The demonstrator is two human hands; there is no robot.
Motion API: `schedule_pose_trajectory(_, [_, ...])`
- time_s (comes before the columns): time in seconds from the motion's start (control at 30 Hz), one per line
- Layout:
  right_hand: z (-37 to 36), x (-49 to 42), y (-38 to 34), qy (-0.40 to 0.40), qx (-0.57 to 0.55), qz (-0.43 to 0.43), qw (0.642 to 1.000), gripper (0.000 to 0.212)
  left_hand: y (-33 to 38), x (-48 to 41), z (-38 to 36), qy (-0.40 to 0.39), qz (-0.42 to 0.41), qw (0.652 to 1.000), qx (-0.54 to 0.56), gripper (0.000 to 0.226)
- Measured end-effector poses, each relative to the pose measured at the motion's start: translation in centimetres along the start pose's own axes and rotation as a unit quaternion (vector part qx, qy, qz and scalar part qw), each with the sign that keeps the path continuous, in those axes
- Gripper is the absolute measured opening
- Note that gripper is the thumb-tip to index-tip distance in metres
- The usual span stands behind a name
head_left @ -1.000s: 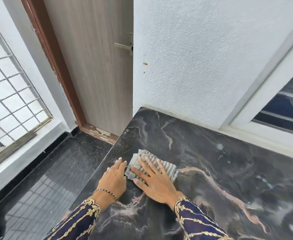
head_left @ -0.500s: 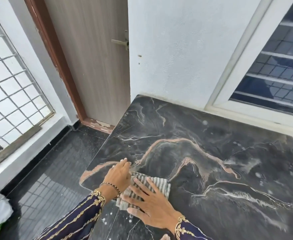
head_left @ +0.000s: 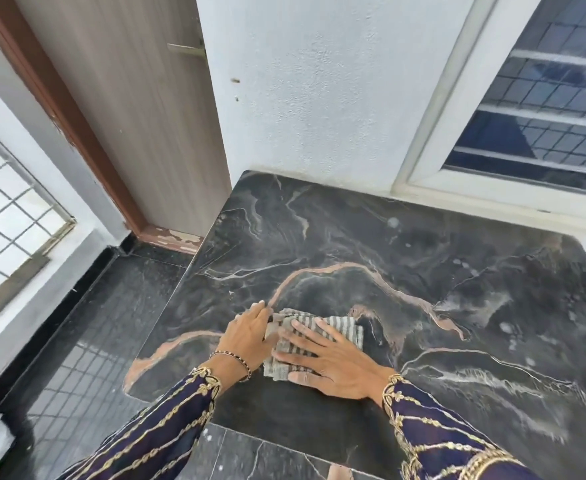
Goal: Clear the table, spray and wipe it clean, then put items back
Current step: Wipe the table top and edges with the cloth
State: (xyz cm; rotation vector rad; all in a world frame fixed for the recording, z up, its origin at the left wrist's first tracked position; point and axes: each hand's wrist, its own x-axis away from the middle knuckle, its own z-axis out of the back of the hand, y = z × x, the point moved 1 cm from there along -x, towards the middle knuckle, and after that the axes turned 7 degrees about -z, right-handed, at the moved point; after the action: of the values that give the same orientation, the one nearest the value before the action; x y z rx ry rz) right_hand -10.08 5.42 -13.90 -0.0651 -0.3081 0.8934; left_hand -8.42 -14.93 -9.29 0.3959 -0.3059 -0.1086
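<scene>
Fingers (head_left: 310, 336) splayed flat on cloth (head_left: 343, 327)

My right hand (head_left: 333, 358) lies flat on the striped cloth (head_left: 340, 327), pressing it to the dark marble table (head_left: 423, 258) near its left edge; my left hand (head_left: 248, 332) touches the cloth's left side.

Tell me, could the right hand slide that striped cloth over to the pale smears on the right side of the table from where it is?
Probably yes. The right hand lies flat on the striped cloth, and the table between it and the pale smears is bare, so nothing blocks the sweep.
</scene>
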Motion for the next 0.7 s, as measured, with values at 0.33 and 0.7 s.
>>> schedule_pose_trajectory(0.33, [5.1, -12.9, 15.6, -0.026, -0.032, -0.069, 0.997, 0.056, 0.9, -15.3, 3.8, -0.102, 0.072, 0.982, -0.143, 0.143])
schedule_pose_trajectory(0.7, [10.0, -24.9, 27.0, 0.004, -0.029, -0.122, 0.992, 0.055, 1.1, -21.7, 2.7, -0.243, 0.141, 0.935, -0.215, 0.153])
